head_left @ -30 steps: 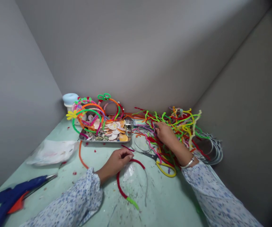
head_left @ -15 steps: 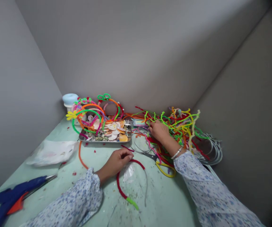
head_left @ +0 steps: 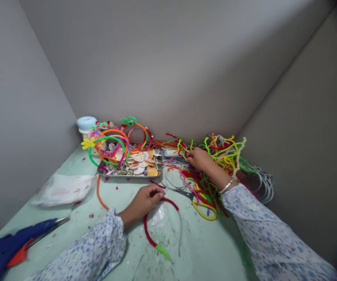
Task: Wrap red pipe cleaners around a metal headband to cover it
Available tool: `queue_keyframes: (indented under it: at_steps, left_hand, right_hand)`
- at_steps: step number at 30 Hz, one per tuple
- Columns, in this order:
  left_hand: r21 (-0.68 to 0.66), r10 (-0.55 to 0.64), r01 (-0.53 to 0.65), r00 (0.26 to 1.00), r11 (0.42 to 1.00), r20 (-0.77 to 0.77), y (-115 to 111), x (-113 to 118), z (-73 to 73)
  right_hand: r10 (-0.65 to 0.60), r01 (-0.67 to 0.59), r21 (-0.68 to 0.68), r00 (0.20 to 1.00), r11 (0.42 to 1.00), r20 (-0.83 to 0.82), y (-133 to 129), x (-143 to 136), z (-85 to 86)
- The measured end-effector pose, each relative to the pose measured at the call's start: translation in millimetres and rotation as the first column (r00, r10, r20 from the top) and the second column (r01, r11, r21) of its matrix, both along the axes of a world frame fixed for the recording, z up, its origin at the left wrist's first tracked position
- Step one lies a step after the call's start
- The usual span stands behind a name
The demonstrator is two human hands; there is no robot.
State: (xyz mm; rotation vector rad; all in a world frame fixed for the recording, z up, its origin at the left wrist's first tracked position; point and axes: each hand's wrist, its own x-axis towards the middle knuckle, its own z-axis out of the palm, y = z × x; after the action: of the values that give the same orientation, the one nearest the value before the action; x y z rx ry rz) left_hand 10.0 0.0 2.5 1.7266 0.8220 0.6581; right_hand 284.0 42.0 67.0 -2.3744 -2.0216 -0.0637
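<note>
Green tabletop [head_left: 206, 253]: metal tray [head_left: 130, 176] of shells [head_left: 140, 157]; left hand [head_left: 145, 198] pinching red headband [head_left: 150, 237]; right hand [head_left: 202, 160] among pipe cleaners [head_left: 229, 157], grip unclear.

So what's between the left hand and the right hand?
The head view shows a grey wire loop and pink pipe cleaners between the left hand and the right hand. The yellow-handled scissors lie just off that line.

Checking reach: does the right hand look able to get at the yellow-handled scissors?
Probably yes: the right hand is close by, at the pipe-cleaner pile, and the scissors look largely uncovered, though strands crowd their handles.
</note>
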Motion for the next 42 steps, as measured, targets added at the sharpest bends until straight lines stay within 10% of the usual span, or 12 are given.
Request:
queue_keyframes:
  at_steps: [28, 42]
  left_hand:
    - [-0.073, 0.037, -0.031, 0.996, 0.997, 0.086, 1.1, 0.0, -0.5]
    - [-0.110, 0.059, -0.051, 0.995, 0.993, 0.076, 0.5, -0.4, 0.0]
  right_hand:
    - [-0.090, 0.089, -0.013, 0.996, 0.996, -0.026, 12.7, -7.1, -19.3]
    - [0.002, 0.053, 0.330, 0.987, 0.942, -0.162, -8.5, 20.4, 3.0]
